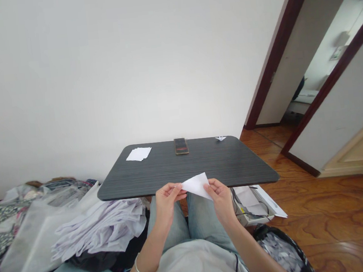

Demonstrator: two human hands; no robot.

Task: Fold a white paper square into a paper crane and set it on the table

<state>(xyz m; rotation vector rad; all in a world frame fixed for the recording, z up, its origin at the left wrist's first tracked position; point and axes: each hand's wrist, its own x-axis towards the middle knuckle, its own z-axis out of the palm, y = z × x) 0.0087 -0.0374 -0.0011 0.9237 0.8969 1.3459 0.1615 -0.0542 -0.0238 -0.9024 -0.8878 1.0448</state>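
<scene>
Between my hands is a folded piece of white paper (195, 184), roughly triangular, held just over the near edge of the dark table (159, 173). My left hand (170, 196) pinches its narrow left corner between thumb and fingers. On the other side, my right hand (219, 192) grips the wider right end, thumb on top. A stack of white paper sheets (138, 154) lies at the table's far left. A small folded paper figure (220, 138), maybe a crane, rests at the far right.
A phone-like dark object (181, 146) lies at the table's back middle, near the white wall (128, 63). Piled clothes (103, 226) are on the left. To the right are a box with cables (252, 204) and a black-lined bin (282, 251) of scraps.
</scene>
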